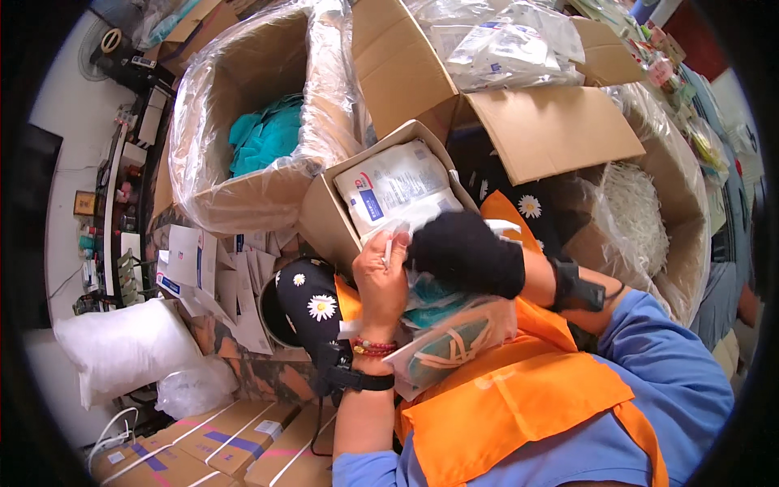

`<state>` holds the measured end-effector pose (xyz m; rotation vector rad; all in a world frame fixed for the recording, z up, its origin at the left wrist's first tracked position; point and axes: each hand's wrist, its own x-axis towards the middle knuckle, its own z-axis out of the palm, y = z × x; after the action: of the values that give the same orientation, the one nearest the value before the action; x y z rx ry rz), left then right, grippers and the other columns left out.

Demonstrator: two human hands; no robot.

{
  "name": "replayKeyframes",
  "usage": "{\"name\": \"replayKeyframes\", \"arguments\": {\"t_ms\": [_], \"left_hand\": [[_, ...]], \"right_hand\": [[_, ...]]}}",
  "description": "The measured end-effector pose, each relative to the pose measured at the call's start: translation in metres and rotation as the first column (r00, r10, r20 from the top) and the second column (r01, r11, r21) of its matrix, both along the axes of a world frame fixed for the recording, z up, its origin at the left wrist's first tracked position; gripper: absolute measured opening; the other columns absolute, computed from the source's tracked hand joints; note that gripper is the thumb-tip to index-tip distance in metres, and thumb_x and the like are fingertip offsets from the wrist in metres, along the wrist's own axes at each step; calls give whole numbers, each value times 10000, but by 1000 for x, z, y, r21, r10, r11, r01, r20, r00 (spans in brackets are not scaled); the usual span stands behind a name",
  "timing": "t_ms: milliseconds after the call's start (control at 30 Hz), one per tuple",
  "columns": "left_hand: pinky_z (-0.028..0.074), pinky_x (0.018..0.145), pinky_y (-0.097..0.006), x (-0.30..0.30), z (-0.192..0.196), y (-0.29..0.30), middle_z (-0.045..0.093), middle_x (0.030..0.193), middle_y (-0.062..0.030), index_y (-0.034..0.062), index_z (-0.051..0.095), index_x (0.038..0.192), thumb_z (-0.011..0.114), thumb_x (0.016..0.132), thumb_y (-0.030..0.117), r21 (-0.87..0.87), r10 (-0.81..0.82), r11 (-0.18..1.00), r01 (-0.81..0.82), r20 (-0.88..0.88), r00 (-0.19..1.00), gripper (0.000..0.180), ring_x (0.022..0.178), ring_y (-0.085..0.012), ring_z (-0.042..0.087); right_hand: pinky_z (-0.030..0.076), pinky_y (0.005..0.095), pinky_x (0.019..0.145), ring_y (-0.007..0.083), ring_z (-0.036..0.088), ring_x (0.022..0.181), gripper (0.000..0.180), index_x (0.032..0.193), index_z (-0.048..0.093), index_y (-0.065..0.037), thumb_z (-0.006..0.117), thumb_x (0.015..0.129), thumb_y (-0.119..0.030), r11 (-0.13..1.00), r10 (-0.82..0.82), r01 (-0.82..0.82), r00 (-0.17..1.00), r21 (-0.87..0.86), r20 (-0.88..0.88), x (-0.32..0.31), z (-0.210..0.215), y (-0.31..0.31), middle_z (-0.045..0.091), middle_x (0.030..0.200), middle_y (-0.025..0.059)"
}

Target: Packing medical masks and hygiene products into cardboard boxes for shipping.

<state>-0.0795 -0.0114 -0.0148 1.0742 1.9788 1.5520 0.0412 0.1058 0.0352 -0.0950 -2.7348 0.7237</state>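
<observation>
My left hand (380, 280), bare with a red bead bracelet, is closed with thumb and fingers pinched on a thin whitish bit I cannot make out. Right against it, my right hand (466, 256) in a black glove is curled shut; its fingertips are hidden. Below both hands, a see-through plastic bag (438, 361) with teal pieces and pale elastic loops lies on my orange apron (503, 406). Just beyond my hands stands an open cardboard box (329, 215) holding white printed packets (398, 183), packed flat.
A plastic-lined carton (243, 191) with teal pieces (268, 134) stands far left. Another carton at right holds pale strands (633, 219). White packets (507, 53) fill a box at the back. Folded cartons (247, 296), a white sack (126, 349) and strapped boxes (227, 438) lie left.
</observation>
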Motion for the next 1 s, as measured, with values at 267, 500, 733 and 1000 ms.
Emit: {"name": "replayKeyframes", "arguments": {"t_ms": [267,500,733,1000], "left_hand": [[497,587,-506,6,-14,11,638,679,-225,52,688,840,603,916,308,-341,60,905,-255,-492,869,280,647,-426,642],[527,670,-502,1,-21,10,670,770,-227,28,643,871,606,797,151,-475,71,803,-361,-524,849,148,725,-407,668],[533,753,-461,-6,-18,17,689,867,-177,20,624,981,631,819,143,-626,-22,654,-425,-578,816,203,824,-361,681],[487,806,-424,31,-8,-20,642,923,-102,65,646,958,709,832,195,-274,-176,962,17,-568,804,192,894,-307,621]], "right_hand": [[528,401,564,319,672,660,97,815,656,-72,643,763,-153,983,179,-182,980,25,90,21,2,-16,645,735,141],[485,413,504,313,632,600,86,844,656,-110,619,812,-181,945,306,-280,941,-171,145,38,6,-49,614,697,118],[499,439,560,301,642,671,148,957,690,-130,614,852,-202,952,292,-267,941,-151,171,57,-6,-61,631,765,101],[522,381,743,323,652,838,238,954,686,-103,678,857,-321,800,369,-309,929,-514,14,12,5,34,665,883,102]]}}
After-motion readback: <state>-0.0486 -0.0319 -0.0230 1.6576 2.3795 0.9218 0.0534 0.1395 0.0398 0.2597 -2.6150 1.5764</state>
